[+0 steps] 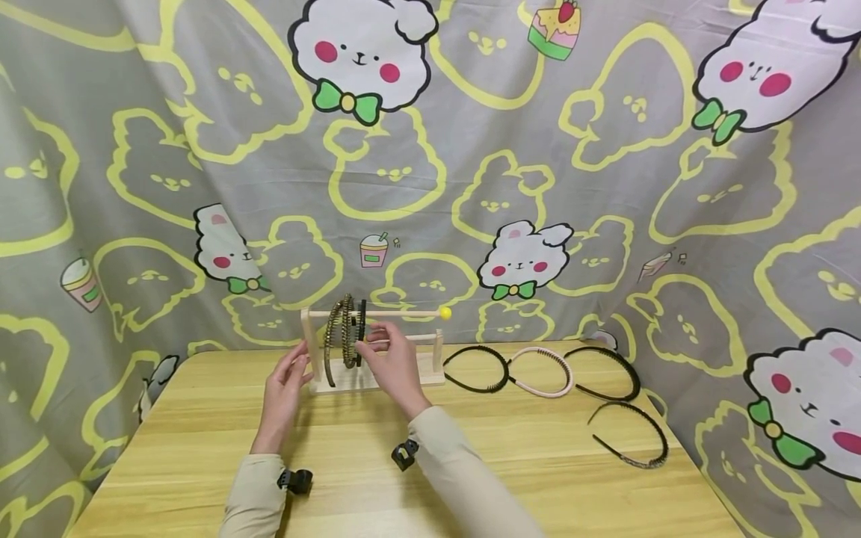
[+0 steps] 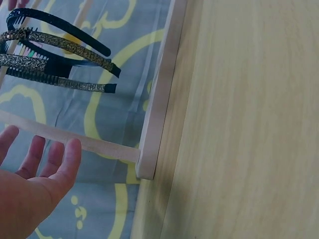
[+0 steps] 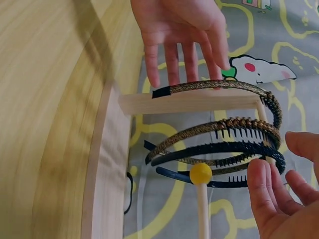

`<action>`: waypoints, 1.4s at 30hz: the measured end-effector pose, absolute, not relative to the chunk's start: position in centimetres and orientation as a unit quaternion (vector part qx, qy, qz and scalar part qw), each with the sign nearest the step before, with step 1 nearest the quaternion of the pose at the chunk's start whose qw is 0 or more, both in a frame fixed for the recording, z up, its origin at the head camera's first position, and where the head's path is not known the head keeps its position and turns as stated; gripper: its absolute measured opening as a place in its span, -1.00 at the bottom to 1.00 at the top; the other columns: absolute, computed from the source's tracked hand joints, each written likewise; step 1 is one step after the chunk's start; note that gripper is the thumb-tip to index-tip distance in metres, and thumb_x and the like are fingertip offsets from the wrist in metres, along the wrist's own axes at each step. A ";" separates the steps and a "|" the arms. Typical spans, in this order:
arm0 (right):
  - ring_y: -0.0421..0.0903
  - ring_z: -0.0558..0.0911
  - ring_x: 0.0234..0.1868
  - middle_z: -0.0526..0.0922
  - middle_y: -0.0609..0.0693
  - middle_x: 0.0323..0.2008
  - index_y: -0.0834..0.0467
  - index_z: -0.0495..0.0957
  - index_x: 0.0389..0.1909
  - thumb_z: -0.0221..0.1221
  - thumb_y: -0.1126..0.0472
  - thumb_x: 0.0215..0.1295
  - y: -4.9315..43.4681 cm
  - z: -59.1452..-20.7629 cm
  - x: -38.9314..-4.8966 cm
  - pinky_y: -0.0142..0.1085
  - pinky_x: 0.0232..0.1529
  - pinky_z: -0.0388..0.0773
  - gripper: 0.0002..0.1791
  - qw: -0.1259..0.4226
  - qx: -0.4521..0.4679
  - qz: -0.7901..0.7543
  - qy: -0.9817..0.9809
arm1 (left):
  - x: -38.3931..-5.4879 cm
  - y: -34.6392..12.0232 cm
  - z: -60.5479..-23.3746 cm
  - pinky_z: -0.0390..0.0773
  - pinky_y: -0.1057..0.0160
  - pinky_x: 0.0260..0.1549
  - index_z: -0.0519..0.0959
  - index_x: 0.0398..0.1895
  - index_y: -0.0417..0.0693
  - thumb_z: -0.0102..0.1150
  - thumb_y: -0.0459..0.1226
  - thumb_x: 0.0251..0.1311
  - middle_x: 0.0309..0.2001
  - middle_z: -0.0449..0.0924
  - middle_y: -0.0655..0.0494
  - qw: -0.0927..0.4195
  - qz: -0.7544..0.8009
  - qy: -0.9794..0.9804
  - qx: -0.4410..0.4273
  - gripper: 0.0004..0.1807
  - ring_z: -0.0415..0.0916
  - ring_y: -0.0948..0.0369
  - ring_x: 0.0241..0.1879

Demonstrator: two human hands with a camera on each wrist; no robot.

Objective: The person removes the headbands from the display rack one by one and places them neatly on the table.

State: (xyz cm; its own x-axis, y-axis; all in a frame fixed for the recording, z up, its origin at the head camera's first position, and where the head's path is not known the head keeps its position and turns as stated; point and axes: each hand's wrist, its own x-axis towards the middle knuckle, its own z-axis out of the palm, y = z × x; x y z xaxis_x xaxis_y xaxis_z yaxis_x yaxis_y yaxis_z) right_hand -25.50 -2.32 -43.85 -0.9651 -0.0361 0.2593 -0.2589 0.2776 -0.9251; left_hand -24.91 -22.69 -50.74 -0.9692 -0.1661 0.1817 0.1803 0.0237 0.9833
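A wooden rack (image 1: pixel 430 379) has a rod tipped with a yellow ball (image 1: pixel 445 313). On the rod hang two gold-toned headbands (image 3: pixel 219 85) and black toothed headbands (image 3: pixel 214 148). My left hand (image 1: pixel 281 396) is at the rack's left post (image 1: pixel 309 344); in the left wrist view its fingers (image 2: pixel 56 158) lie loosely bent by the wood, holding nothing. Beside the black headbands is my right hand (image 1: pixel 398 370), thumb and fingers spread apart. Its fingertips (image 3: pixel 258 169) are close to the nearest band; whether they touch it I cannot tell.
Right of the rack on the wooden table (image 1: pixel 350 463) lie a black headband (image 1: pixel 504 370), a pink one (image 1: pixel 570 373), another black one (image 1: pixel 628 366) and a dark patterned one (image 1: pixel 642 465). A cartoon-print curtain (image 1: pixel 417 202) hangs behind and at both sides.
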 end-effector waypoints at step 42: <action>-0.05 0.68 -0.15 0.68 0.04 -0.14 0.02 0.51 0.11 0.22 0.35 0.24 1.6 -43.7 -25.7 -0.37 -0.25 0.72 -0.58 0.146 0.053 0.631 -0.760 | -24.9 -22.8 -50.8 0.54 0.44 0.10 0.24 0.46 -0.04 -0.15 -0.10 0.51 0.43 0.22 -0.03 0.123 -0.688 -0.715 -0.008 -0.47 0.30 0.16 0.27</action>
State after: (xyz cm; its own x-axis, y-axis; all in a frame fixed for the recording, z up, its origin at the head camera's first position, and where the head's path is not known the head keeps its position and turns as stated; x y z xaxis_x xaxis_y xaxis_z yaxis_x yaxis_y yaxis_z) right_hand -25.66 1.60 -43.75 -0.9519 0.1032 0.2884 -0.2644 0.1990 -0.9437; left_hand -24.90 -22.83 -50.85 -0.9698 -0.1568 0.1865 0.1802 0.0538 0.9822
